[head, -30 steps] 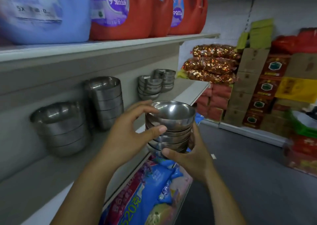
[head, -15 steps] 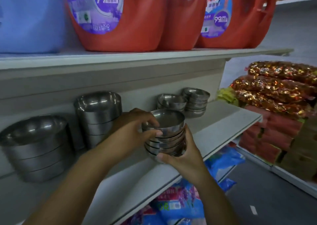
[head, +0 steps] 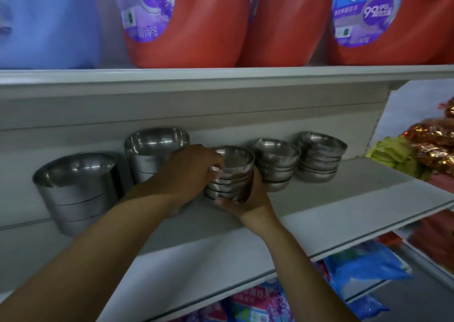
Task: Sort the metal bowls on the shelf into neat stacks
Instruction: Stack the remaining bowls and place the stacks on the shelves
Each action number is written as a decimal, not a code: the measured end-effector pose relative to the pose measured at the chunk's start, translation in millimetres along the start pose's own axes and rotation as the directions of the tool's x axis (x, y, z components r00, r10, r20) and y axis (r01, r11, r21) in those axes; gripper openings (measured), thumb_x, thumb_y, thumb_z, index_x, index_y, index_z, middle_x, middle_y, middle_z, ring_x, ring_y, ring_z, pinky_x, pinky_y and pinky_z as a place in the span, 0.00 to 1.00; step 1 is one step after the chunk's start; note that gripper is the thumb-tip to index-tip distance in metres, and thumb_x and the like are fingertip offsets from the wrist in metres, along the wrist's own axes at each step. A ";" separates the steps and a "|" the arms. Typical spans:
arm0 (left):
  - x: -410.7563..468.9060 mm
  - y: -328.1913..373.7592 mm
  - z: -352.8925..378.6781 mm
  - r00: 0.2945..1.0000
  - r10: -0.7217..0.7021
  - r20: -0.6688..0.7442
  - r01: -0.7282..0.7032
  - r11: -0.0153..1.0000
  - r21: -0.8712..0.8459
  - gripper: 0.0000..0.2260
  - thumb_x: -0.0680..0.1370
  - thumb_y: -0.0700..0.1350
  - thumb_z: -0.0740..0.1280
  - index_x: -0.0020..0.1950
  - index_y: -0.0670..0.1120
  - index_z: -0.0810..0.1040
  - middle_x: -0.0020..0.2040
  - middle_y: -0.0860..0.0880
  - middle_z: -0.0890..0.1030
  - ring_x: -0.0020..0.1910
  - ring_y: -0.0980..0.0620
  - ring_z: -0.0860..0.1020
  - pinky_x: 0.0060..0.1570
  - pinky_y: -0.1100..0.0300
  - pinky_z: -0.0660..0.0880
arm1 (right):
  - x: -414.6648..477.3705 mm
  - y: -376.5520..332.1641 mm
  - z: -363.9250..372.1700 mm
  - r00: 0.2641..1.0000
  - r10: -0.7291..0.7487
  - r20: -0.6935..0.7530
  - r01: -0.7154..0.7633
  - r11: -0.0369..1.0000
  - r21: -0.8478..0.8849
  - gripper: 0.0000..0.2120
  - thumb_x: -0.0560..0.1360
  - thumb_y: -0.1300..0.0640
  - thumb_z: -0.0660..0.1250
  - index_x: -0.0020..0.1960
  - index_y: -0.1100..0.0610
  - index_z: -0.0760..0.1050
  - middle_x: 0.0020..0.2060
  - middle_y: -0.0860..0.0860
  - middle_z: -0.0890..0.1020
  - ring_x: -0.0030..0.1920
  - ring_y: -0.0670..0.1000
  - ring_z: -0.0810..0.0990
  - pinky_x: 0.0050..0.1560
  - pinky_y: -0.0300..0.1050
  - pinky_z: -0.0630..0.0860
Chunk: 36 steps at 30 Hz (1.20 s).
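A stack of several small metal bowls (head: 233, 172) sits between my hands at the back of the grey shelf (head: 344, 199). My left hand (head: 186, 172) grips its left side near the rim. My right hand (head: 248, 199) cups its lower right side. Left of it stand two taller stacks of larger bowls, one near (head: 76, 189) and one further back (head: 152, 154). To the right stand two more small-bowl stacks, one close by (head: 275, 162) and one further off (head: 319, 157). Whether the held stack rests on the shelf, I cannot tell.
The upper shelf (head: 221, 76) hangs close above, loaded with red detergent jugs (head: 196, 22) and a blue jug (head: 49, 22). Blue bags (head: 363, 272) lie on the level below. Shiny snack packs (head: 432, 145) and a green bundle (head: 393, 154) sit at the right.
Both hands have carried the small-bowl stack forward from the aisle into the shelf, into the gap between the tall stacks and the small ones. The view has turned toward the shelf.
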State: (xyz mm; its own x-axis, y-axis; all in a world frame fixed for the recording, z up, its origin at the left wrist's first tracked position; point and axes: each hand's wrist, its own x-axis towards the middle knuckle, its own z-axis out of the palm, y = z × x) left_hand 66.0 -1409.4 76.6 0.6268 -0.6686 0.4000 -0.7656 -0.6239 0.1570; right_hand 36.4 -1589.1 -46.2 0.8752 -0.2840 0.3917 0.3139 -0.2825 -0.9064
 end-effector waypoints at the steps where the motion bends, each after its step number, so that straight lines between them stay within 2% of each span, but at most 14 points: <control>1: -0.4 0.3 0.3 1.000 -0.004 -0.002 0.004 0.999 0.042 0.09 0.79 0.46 0.66 0.56 0.51 0.84 0.53 0.46 0.81 0.54 0.45 0.78 0.54 0.53 0.74 | 5.0 0.7 1.6 1.000 -0.005 0.002 0.005 1.000 -0.015 0.49 0.59 0.52 0.87 0.74 0.47 0.67 0.67 0.48 0.80 0.67 0.48 0.78 0.68 0.55 0.77; 4: -3.2 -1.8 2.7 1.000 0.011 -0.023 -0.007 0.983 0.185 0.11 0.78 0.45 0.66 0.59 0.52 0.83 0.52 0.47 0.80 0.56 0.46 0.77 0.47 0.58 0.66 | 17.0 5.9 5.4 1.000 -0.019 0.022 0.020 0.999 -0.042 0.51 0.56 0.48 0.88 0.73 0.47 0.68 0.66 0.47 0.80 0.66 0.47 0.79 0.66 0.54 0.78; 6: -6.1 -4.6 5.3 0.999 0.014 -0.039 -0.004 0.971 0.241 0.11 0.78 0.45 0.67 0.59 0.53 0.81 0.53 0.48 0.80 0.57 0.45 0.76 0.47 0.58 0.66 | 19.8 6.3 5.8 1.000 -0.004 0.014 0.005 0.999 -0.042 0.53 0.55 0.47 0.88 0.73 0.47 0.66 0.65 0.46 0.80 0.65 0.44 0.79 0.65 0.50 0.78; 9: -8.9 -5.5 9.0 0.999 0.026 -0.037 -0.014 0.957 0.289 0.11 0.76 0.45 0.70 0.57 0.52 0.81 0.56 0.49 0.80 0.58 0.46 0.75 0.54 0.55 0.69 | 22.7 12.2 5.1 1.000 -0.006 0.028 0.008 0.999 -0.039 0.44 0.59 0.56 0.87 0.66 0.40 0.66 0.59 0.39 0.79 0.57 0.29 0.78 0.56 0.30 0.77; 11: -9.5 -5.2 11.5 0.999 0.039 -0.018 -0.033 0.961 0.275 0.13 0.74 0.44 0.72 0.58 0.49 0.81 0.56 0.49 0.82 0.59 0.46 0.76 0.58 0.55 0.68 | 25.0 13.6 3.5 0.999 0.000 0.036 0.002 0.999 -0.050 0.42 0.61 0.59 0.86 0.64 0.39 0.64 0.58 0.36 0.77 0.53 0.24 0.76 0.50 0.23 0.73; 14: -11.0 -4.5 12.8 0.999 0.029 0.022 -0.032 0.980 0.195 0.16 0.75 0.41 0.71 0.62 0.47 0.79 0.60 0.48 0.81 0.61 0.47 0.76 0.60 0.56 0.68 | 25.7 12.7 3.3 0.999 0.011 0.050 -0.007 0.996 -0.092 0.50 0.61 0.54 0.86 0.74 0.43 0.60 0.60 0.36 0.77 0.54 0.27 0.76 0.50 0.22 0.72; 16: -11.9 -2.8 13.4 0.999 0.003 0.053 -0.010 0.990 0.138 0.18 0.77 0.41 0.69 0.67 0.46 0.77 0.65 0.47 0.79 0.65 0.48 0.74 0.61 0.60 0.66 | 25.8 10.9 3.3 0.997 0.039 0.064 -0.031 0.992 -0.121 0.52 0.62 0.52 0.85 0.77 0.46 0.58 0.61 0.39 0.76 0.57 0.35 0.77 0.50 0.20 0.71; 18: -14.2 -0.5 13.7 0.997 -0.025 0.078 0.016 0.994 0.106 0.22 0.79 0.42 0.68 0.74 0.47 0.72 0.73 0.48 0.73 0.72 0.49 0.69 0.66 0.63 0.61 | 26.0 11.2 1.7 0.997 0.047 0.056 -0.038 0.987 -0.154 0.51 0.62 0.53 0.85 0.75 0.44 0.58 0.60 0.38 0.76 0.60 0.41 0.76 0.53 0.22 0.72; 21: -20.9 -1.3 15.2 0.991 -0.066 0.112 0.054 0.993 0.109 0.26 0.81 0.44 0.67 0.79 0.50 0.65 0.80 0.51 0.63 0.78 0.49 0.61 0.73 0.62 0.56 | 22.5 7.1 0.1 0.996 0.070 0.063 -0.054 0.974 -0.221 0.52 0.63 0.52 0.85 0.78 0.45 0.56 0.62 0.40 0.75 0.63 0.42 0.74 0.63 0.37 0.73; 24: -33.7 -5.1 13.6 0.994 -0.063 0.088 0.060 0.997 0.042 0.25 0.80 0.43 0.69 0.77 0.49 0.68 0.79 0.51 0.65 0.77 0.47 0.64 0.68 0.67 0.55 | 16.2 -1.2 1.2 0.995 0.093 0.043 -0.077 0.957 -0.281 0.57 0.61 0.43 0.84 0.80 0.48 0.56 0.70 0.42 0.75 0.67 0.43 0.75 0.67 0.43 0.73; 26: -48.2 -6.5 10.7 0.996 -0.059 0.061 0.059 0.998 0.007 0.24 0.80 0.44 0.69 0.76 0.48 0.70 0.78 0.50 0.67 0.76 0.48 0.65 0.67 0.70 0.53 | 8.4 -2.9 -0.2 0.994 0.094 0.052 -0.072 0.940 -0.333 0.50 0.61 0.42 0.83 0.77 0.47 0.62 0.67 0.42 0.78 0.66 0.44 0.77 0.68 0.48 0.75; 29: -78.9 -7.5 5.8 0.997 -0.071 0.005 0.071 0.997 -0.017 0.23 0.80 0.49 0.69 0.75 0.49 0.71 0.77 0.50 0.69 0.76 0.50 0.66 0.71 0.64 0.58 | -19.6 -17.4 -1.1 0.992 0.116 0.053 -0.090 0.931 -0.355 0.35 0.69 0.51 0.81 0.71 0.46 0.69 0.60 0.37 0.77 0.62 0.42 0.75 0.66 0.41 0.74; 32: -116.2 -12.0 -2.6 0.993 -0.114 -0.034 0.111 0.991 -0.070 0.24 0.79 0.52 0.69 0.74 0.50 0.73 0.72 0.50 0.75 0.71 0.49 0.72 0.69 0.59 0.67 | -50.3 -34.7 3.1 0.985 0.147 0.093 -0.096 0.904 -0.417 0.38 0.72 0.47 0.78 0.76 0.50 0.65 0.62 0.42 0.74 0.62 0.42 0.71 0.59 0.35 0.69; 36: -170.1 -26.2 -21.6 0.970 -0.225 -0.089 0.213 0.969 -0.128 0.23 0.77 0.50 0.72 0.72 0.49 0.75 0.66 0.48 0.80 0.64 0.47 0.79 0.59 0.61 0.70 | -90.4 -65.3 30.6 0.975 0.194 0.104 -0.120 0.864 -0.489 0.38 0.73 0.40 0.74 0.76 0.55 0.66 0.68 0.47 0.73 0.68 0.47 0.72 0.65 0.40 0.69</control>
State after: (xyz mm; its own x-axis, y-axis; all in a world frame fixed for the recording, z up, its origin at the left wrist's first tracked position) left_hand -23.7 -1270.7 24.0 0.7679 -0.4723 0.4328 -0.6263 -0.6953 0.3525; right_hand -51.9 -1517.0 -27.3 0.9530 -0.2363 0.1895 -0.0136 -0.6584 -0.7525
